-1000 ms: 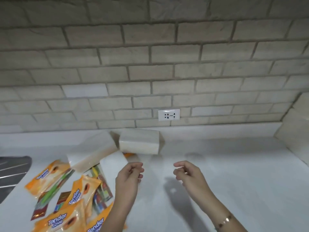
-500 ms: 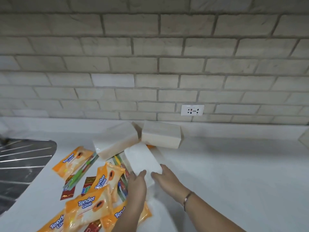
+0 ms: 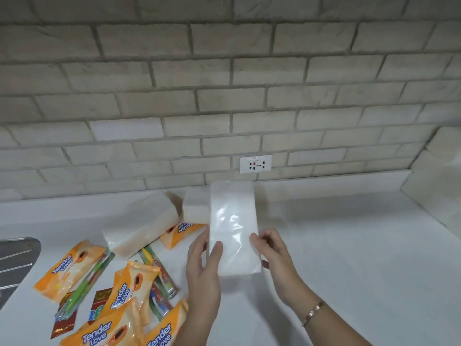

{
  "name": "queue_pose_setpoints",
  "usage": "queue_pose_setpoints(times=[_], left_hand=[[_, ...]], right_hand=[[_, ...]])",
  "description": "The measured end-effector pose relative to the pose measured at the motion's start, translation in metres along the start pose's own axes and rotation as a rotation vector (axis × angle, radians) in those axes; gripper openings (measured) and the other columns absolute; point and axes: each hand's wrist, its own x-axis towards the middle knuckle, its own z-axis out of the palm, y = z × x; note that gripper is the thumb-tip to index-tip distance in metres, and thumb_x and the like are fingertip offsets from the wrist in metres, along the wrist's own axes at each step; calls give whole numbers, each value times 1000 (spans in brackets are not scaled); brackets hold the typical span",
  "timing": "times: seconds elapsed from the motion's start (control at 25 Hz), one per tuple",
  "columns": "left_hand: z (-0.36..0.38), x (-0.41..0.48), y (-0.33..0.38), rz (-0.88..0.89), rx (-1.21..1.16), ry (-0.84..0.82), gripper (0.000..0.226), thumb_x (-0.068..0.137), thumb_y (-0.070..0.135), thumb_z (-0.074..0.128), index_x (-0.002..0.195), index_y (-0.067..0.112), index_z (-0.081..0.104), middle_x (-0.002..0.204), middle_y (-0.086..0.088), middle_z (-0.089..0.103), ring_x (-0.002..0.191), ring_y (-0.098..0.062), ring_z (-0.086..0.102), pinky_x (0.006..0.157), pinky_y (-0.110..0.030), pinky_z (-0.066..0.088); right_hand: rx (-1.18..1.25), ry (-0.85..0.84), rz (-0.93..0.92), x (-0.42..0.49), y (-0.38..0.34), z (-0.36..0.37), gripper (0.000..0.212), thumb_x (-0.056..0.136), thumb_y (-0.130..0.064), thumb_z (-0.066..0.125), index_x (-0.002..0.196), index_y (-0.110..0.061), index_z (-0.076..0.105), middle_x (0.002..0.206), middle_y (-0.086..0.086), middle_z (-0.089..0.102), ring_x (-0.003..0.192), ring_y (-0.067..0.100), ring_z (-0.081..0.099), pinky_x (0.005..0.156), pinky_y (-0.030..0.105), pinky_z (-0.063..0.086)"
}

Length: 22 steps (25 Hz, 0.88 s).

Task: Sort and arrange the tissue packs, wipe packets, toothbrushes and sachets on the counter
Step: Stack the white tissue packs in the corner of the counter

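Now held: a tissue pack [image 3: 233,228], long side toward the wall [image 3: 224,96]; I see both hands clamped on it.
Left: left hand [image 3: 203,260], thumb on front, fingers round the left edge.
Right: right hand [image 3: 272,255] pinches the right edge.
Spare: two other packs [image 3: 142,228] lie left of it, by the wall.
Heap: wipes [image 3: 68,265], toothbrushes [image 3: 162,278], sachets [image 3: 99,305] mixed on the counter [image 3: 349,245], left of the hands.

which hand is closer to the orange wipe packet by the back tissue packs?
Left. The left hand sits just right of the orange Tender Love wipe packet; the right hand is farther right, across the held white plastic-wrapped tissue pack.
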Motion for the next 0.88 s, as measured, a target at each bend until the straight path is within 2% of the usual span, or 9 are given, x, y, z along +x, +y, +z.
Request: queue_pose_setpoints(times=[0.08, 0.2, 0.28, 0.4, 0.52, 0.6, 0.68, 0.72, 0.88], left_hand=[[11, -1, 4, -41, -42, -79, 29, 96, 15, 66, 121, 26, 72, 119, 2, 74, 111, -17, 70, 97, -42, 54], [48, -7, -1, -64, 6, -191, 23, 99, 15, 62, 117, 18, 75, 115, 2, 77, 113, -18, 70, 103, -44, 52], [77, -12, -4, -96, 37, -310, 21, 99, 16, 62, 114, 18, 76, 113, 1, 77, 111, -19, 70, 96, -36, 54], [115, -21, -12, -160, 61, -462, 20, 99, 25, 62, 114, 23, 75, 113, 0, 77, 105, -17, 71, 80, -23, 53], [157, -37, -27, -308, 134, -509, 52, 79, 62, 67, 126, 41, 60, 128, 12, 65, 115, -9, 63, 99, -41, 52], [183, -51, -39, -449, 93, -542, 68, 67, 69, 71, 128, 45, 53, 125, 9, 67, 115, -15, 66, 103, -51, 51], [213, -67, -46, -508, 7, -618, 65, 69, 60, 78, 126, 39, 55, 121, 3, 74, 109, -22, 72, 102, -55, 51], [228, -72, -49, -491, -47, -645, 62, 73, 51, 78, 128, 33, 56, 122, 0, 74, 110, -24, 73, 103, -56, 50], [290, -82, -50, -433, -189, -643, 56, 79, 31, 74, 131, 19, 57, 124, -8, 73, 112, -29, 71, 104, -55, 50]], right_hand=[[129, -32, 59, 4, -6, -9, 63, 71, -47, 85, 122, -31, 52, 119, 2, 69, 106, 23, 72, 100, 52, 55], [266, -13, 116, 1, -8, -46, 74, 82, -25, 84, 141, -39, 41, 127, 3, 73, 113, 28, 72, 104, 55, 52], [308, 66, 95, -6, -12, -77, 69, 86, -19, 78, 142, -38, 43, 124, 4, 75, 110, 29, 73, 98, 51, 56], [328, 213, 26, -11, -16, -118, 75, 81, -18, 85, 141, -38, 46, 123, 2, 75, 110, 28, 73, 100, 53, 55], [314, 354, -67, -14, -17, -156, 91, 73, -31, 91, 145, -48, 39, 130, -6, 71, 116, 23, 71, 106, 55, 51], [281, 435, -121, -18, -20, -172, 92, 77, -33, 91, 146, -55, 34, 134, -14, 67, 118, 13, 69, 102, 46, 55], [224, 499, -171, -24, -27, -192, 91, 82, -33, 86, 147, -58, 27, 136, -21, 62, 116, 1, 66, 94, 28, 54], [198, 517, -201, -25, -30, -204, 94, 82, -36, 86, 148, -59, 24, 137, -22, 60, 118, -1, 65, 95, 26, 53], [126, 496, -258, -22, -47, -256, 97, 77, -46, 80, 147, -63, 15, 144, -19, 54, 125, 0, 61, 110, 36, 49]])
